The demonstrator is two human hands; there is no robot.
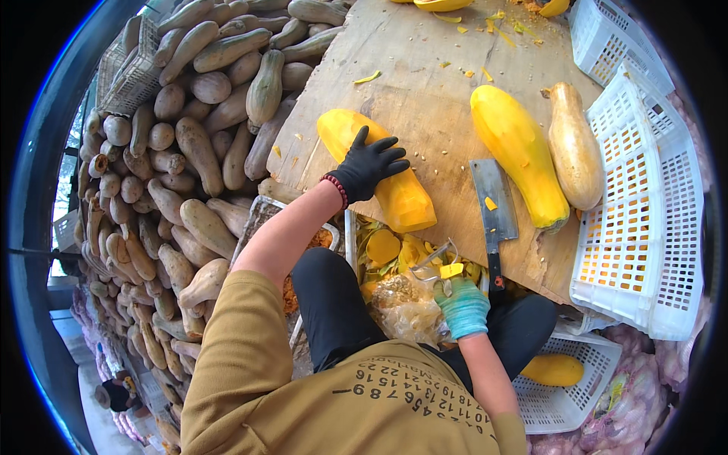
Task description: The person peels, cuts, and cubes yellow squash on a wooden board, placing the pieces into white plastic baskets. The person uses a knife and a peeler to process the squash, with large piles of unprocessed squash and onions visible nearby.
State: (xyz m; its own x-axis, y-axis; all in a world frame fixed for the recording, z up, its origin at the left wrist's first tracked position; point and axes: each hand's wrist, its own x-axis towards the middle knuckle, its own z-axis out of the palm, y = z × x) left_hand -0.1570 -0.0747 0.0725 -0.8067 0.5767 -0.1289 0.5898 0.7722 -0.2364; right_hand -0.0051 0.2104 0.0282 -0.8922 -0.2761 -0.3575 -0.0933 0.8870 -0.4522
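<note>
My left hand (369,165), in a black glove, lies with spread fingers on top of a peeled yellow squash (401,199) at the front edge of a wooden board (432,125). My right hand (462,307), in a teal knit glove, is closed around the handle of a peeler (429,261), mostly hidden, with a yellow piece (451,270) at it. It is held over peelings (383,246) and a clear plastic bag (398,301) below the board. A cleaver (495,199) rests on the board, right of the squash. Beyond it lie another peeled squash (517,153) and an unpeeled one (575,148).
Unpeeled squashes (199,142) are heaped at the left. White plastic crates (620,199) stand along the board's right side. A lower crate (569,398) holds a yellow squash (553,369). Net sacks (631,392) lie at the lower right. A person (119,392) is far off at lower left.
</note>
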